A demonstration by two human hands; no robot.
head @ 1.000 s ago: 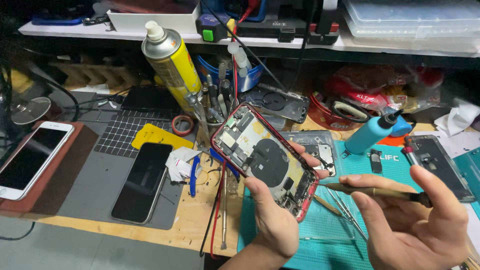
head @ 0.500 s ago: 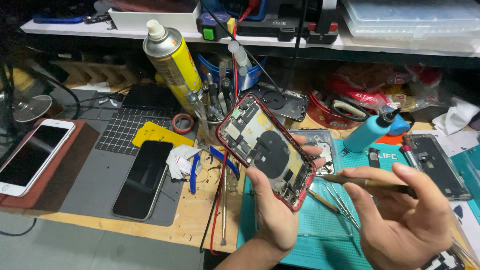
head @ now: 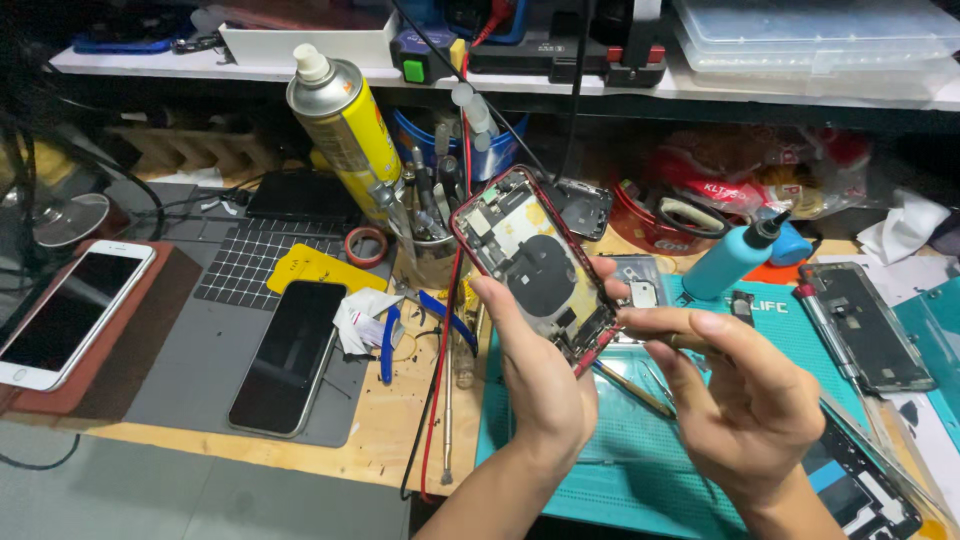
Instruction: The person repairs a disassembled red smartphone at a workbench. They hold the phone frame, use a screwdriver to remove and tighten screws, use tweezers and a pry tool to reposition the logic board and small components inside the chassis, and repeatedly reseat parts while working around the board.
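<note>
Red-framed opened phone (head: 535, 268) held tilted above the teal mat (head: 610, 450), near the bench's middle, gripped along its near edge by the left hand (head: 540, 375). Right hand (head: 745, 400) pinched shut on a thin tool (head: 690, 345), tip just beside the phone's lower right corner. Best handled, by the look of it, with the frame kept steady and light pressure only, away from the round coil. Black phone (head: 290, 355) lying face up at left; yellow spray can (head: 345, 120) standing far left.
</note>
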